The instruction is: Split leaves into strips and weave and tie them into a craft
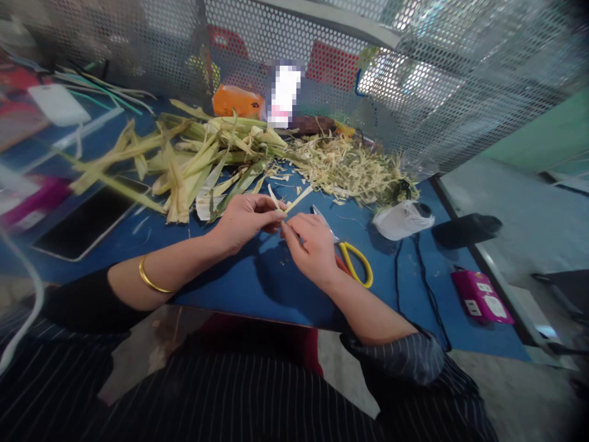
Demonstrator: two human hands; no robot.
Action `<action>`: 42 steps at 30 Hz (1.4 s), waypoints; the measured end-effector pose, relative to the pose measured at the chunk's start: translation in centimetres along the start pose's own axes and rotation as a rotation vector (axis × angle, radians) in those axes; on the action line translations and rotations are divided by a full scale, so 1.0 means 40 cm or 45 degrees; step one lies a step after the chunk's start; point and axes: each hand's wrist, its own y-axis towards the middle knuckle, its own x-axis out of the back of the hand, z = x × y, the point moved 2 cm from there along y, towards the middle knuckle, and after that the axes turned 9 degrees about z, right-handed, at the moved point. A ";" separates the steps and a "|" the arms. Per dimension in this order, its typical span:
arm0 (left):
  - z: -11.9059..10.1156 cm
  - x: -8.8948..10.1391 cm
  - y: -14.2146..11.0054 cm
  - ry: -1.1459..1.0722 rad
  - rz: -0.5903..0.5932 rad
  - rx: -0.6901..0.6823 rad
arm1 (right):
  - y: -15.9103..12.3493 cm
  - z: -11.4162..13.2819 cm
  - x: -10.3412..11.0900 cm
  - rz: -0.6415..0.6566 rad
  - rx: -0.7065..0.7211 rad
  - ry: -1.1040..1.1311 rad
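Observation:
Over the blue table, my left hand pinches a pale strip of corn husk between thumb and fingers. My right hand meets it fingertip to fingertip, closed on the lower end of the same strip. Two ends of husk stick up in a V above the fingers; the part between the fingertips is hidden. Beside my right hand lie scissors with yellow and red handles, partly covered by that hand. Behind my hands are whole corn husks and a heap of thin husk shreds.
A perforated metal screen stands behind the table. An orange packet rests against it. At left lie a dark phone and a white charger. To the right are a white plastic-wrapped roll, black cords and a magenta box.

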 end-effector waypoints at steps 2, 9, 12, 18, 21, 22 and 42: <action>0.005 -0.001 0.001 -0.001 -0.017 -0.006 | 0.000 0.008 0.003 -0.020 0.059 -0.098; 0.016 0.020 0.011 -0.032 0.046 0.063 | -0.005 0.008 -0.002 0.008 -0.063 0.067; 0.007 0.028 0.014 -0.018 0.090 0.114 | -0.004 -0.021 -0.014 0.004 -0.428 0.652; 0.004 0.020 0.008 0.124 0.227 0.119 | 0.006 -0.057 -0.029 -0.225 -0.722 1.362; 0.006 0.014 0.004 0.280 0.264 0.082 | 0.006 -0.054 -0.029 -0.272 -0.667 1.303; 0.006 0.011 0.003 0.316 0.280 0.080 | 0.005 -0.054 -0.029 -0.286 -0.645 1.262; 0.019 0.001 -0.003 0.305 0.400 0.203 | 0.001 -0.048 0.002 -0.297 -0.377 0.494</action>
